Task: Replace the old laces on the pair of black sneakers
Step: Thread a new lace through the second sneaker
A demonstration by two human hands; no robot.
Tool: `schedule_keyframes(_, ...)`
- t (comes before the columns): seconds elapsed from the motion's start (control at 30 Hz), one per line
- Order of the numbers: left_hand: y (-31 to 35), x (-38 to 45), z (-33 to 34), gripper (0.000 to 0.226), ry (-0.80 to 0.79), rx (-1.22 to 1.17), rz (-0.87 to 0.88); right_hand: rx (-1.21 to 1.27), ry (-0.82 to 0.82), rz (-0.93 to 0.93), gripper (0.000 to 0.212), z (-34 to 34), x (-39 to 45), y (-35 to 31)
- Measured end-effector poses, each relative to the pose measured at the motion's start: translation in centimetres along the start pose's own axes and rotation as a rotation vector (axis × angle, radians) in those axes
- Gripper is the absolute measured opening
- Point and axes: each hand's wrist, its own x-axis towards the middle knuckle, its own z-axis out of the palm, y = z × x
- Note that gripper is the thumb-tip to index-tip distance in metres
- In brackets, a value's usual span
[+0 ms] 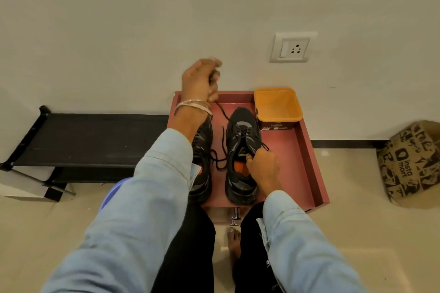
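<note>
Two black sneakers stand side by side in a pink tray (307, 150). The right sneaker (241, 140) shows fully, with an orange insole. The left sneaker (203, 150) is half hidden behind my left forearm. My left hand (200, 79) is raised above the tray's far edge and grips a black lace (222, 112), which runs taut down to the right sneaker's eyelets. More of this lace lies looped between the shoes. My right hand (263, 165) holds the right sneaker at its collar, thumb at the tongue, and the lace's other end sticks out by its fingers.
An open yellow tub (277, 107) sits in the tray's far right corner. A black low rack (78, 140) stands to the left against the wall. A printed paper bag (412, 164) sits at right on the floor. My bare foot (234, 242) is below the tray.
</note>
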Motion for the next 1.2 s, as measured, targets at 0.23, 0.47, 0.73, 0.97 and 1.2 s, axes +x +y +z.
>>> schedule_keyframes(0.23,-12.3,-1.0,-1.4,0.019,-0.277,1.259,-0.147,0.047,-0.02,-0.043,0.037,0.9,1.5,-0.1)
schedule_keyframes(0.47,-14.2,-1.3,-0.9,0.022,-0.102,1.172,-0.182,0.081,-0.015,-0.096,0.051,1.6,2.0,0.2)
schedule_keyframes(0.73,-11.6,0.7,-0.3,0.027,0.123,0.61,-0.461,0.128,-0.077,-0.055,0.056,1.3,1.8,0.0)
schedule_keyframes(0.97,-2.9,1.8,-1.0,0.027,0.175,-0.37,-0.273,0.165,-0.108,-0.003,0.059,1.2,1.6,-0.5)
schedule_keyframes(1.2,-6.6,0.0,-1.2,0.016,0.124,0.4,-0.252,0.151,-0.115,0.001,0.061,1.4,1.9,-0.5)
